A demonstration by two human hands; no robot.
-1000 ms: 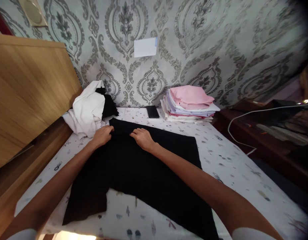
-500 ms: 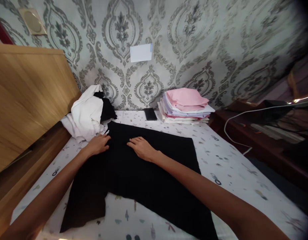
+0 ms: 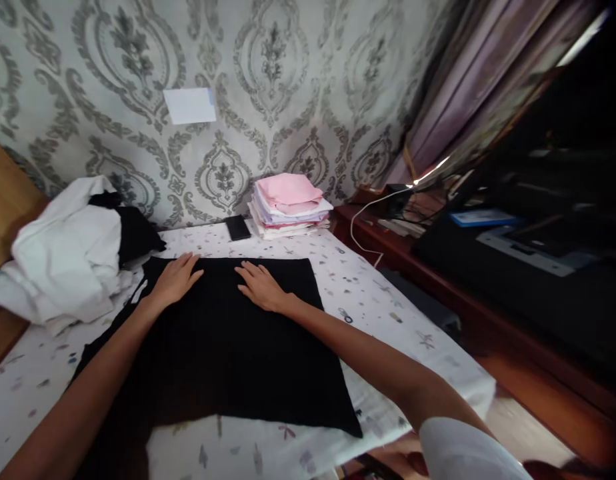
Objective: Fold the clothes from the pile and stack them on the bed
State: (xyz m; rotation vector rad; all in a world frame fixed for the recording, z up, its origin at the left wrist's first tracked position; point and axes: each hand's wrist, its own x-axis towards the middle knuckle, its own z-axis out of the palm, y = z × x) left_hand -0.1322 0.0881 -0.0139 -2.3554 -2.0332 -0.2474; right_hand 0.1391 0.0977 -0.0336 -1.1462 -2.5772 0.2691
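A black garment (image 3: 228, 347) lies spread flat on a bed with a white patterned sheet (image 3: 368, 293). My left hand (image 3: 175, 279) rests flat on its far left part, fingers stretched out. Beside it, my right hand (image 3: 261, 287) lies flat on the far middle of the cloth, fingers apart. Neither hand holds anything.
A heap of white and black clothes (image 3: 63, 250) lies at the far left. A stack of folded pink and white clothes (image 3: 291, 205) and a black phone (image 3: 237, 227) sit by the patterned wall. A dark wooden desk (image 3: 438, 267) with cables stands to the right.
The view has swung to the right, so the wooden headboard is nearly out of sight. Both hands went from curled at the garment's far edge to lying flat on it.
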